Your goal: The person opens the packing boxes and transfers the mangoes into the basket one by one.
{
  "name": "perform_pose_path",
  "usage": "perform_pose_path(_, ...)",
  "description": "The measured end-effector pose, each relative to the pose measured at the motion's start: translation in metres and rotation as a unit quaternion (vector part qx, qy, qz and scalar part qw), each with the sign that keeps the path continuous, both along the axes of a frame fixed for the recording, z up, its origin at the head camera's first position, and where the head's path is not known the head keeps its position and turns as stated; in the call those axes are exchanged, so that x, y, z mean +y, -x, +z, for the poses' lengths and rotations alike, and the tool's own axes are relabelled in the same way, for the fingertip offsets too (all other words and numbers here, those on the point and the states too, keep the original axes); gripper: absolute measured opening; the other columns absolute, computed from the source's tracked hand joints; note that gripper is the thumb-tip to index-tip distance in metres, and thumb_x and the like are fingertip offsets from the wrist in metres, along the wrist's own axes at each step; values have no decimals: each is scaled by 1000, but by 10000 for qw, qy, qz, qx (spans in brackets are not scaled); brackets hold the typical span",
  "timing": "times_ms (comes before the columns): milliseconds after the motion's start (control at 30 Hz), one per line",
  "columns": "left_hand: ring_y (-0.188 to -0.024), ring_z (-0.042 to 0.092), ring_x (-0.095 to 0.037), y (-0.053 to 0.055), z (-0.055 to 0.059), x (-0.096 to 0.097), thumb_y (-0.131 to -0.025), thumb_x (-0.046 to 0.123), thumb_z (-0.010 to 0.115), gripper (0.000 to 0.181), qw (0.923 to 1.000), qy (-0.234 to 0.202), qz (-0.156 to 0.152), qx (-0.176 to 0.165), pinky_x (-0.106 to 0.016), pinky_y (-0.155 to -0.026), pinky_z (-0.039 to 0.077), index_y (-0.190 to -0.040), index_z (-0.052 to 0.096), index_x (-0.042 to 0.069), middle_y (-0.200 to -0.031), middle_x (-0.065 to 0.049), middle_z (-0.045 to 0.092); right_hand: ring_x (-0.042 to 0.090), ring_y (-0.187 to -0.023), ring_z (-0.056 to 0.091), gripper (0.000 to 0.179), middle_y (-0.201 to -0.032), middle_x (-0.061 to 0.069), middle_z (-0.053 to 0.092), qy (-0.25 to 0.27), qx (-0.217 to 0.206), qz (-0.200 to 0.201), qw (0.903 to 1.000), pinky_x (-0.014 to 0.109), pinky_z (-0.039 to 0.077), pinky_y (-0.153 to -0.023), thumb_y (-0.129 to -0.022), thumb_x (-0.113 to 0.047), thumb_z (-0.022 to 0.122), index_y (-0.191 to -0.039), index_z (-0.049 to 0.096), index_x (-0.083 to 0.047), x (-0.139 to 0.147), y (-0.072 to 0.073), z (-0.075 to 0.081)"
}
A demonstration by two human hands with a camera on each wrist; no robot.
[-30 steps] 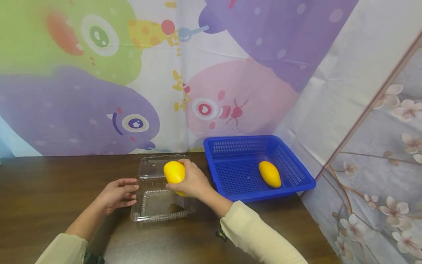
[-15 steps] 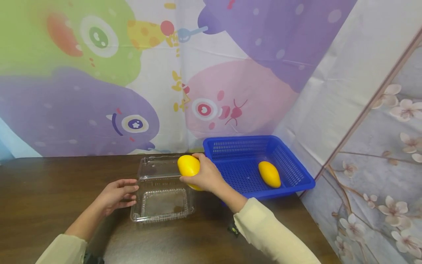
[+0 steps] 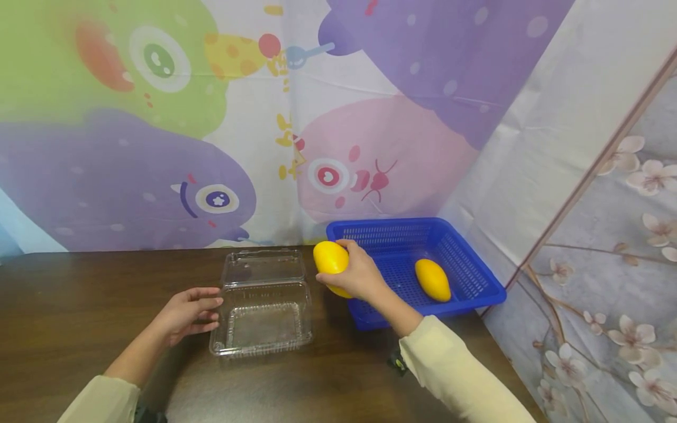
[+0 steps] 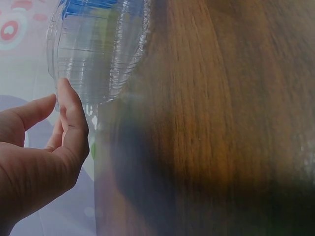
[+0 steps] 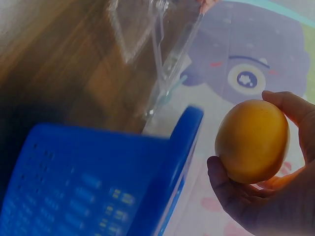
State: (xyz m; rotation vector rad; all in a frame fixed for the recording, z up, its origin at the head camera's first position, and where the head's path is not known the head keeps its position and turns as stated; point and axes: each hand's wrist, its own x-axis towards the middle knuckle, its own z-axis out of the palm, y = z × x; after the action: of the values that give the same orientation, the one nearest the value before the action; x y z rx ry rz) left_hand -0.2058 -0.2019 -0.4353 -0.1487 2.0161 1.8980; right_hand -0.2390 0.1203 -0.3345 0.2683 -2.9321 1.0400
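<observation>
My right hand (image 3: 364, 275) grips a yellow mango (image 3: 330, 258), thumb on one side and fingers on the other. It holds the mango in the air over the left edge of the blue plastic basket (image 3: 478, 301); the right wrist view shows the mango (image 5: 253, 140) close to the basket's rim. A second mango (image 3: 432, 280) lies inside the basket, toward its right. At the left side of a clear plastic clamshell box (image 3: 264, 324), whose lid is folded back, my left hand (image 3: 187, 314) has its fingers loosely bent. In the left wrist view its fingertips (image 4: 65, 86) are at the box's edge.
Both containers stand on a dark wooden table (image 3: 106, 282), the box left of the basket. Behind them hangs a cartoon-print cloth (image 3: 254, 117), and a floral panel (image 3: 597, 294) closes off the right side. A small dark device (image 3: 396, 361) is at the right forearm.
The right hand has carried the mango rightward from above the clear box to the blue basket's left edge. My left hand has stayed where it was.
</observation>
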Motion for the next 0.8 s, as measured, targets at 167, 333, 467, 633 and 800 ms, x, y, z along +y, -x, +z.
perform_pose_path(167,-79,57,-9,0,0,0,-93,20,57,61,10000,-4,22,-23,-26,-75,58,-139,28,-8,-104,-1,52,29,-101,56,82,-128,15,53,6,-71,-215,9997,42,54,-82,-68,-36,80,-136,42,-10,17,3,1)
perform_pose_path(333,-79,57,-9,-1,1,0,-93,21,57,61,10000,29,40,-37,-26,-75,58,-139,28,-7,-103,0,52,30,-101,56,82,-128,15,53,-41,-140,-402,9991,43,53,-83,-69,-36,80,-136,41,-9,30,7,-4)
perform_pose_path(467,-79,58,-9,-1,1,0,-93,21,57,60,10000,59,46,-36,-26,-75,58,-139,28,-7,-104,0,52,30,-102,55,84,-129,16,52,-72,-216,-507,9985,44,53,-84,-69,-37,79,-137,39,-8,40,9,-7)
perform_pose_path(633,-79,58,-9,-1,1,1,-93,21,57,60,10000,39,57,-57,-25,-75,58,-138,29,-7,-104,0,52,31,-102,55,85,-129,17,52,-162,-287,-680,9971,45,53,-85,-70,-37,79,-138,37,-8,54,12,-10)
perform_pose_path(800,-78,58,-8,-1,1,1,-93,21,58,60,10000,20,80,-44,-25,-74,58,-138,29,-7,-103,1,54,32,-103,55,85,-126,20,52,-322,-241,-825,9958,45,51,-86,-70,-37,78,-137,37,-6,67,18,-19)
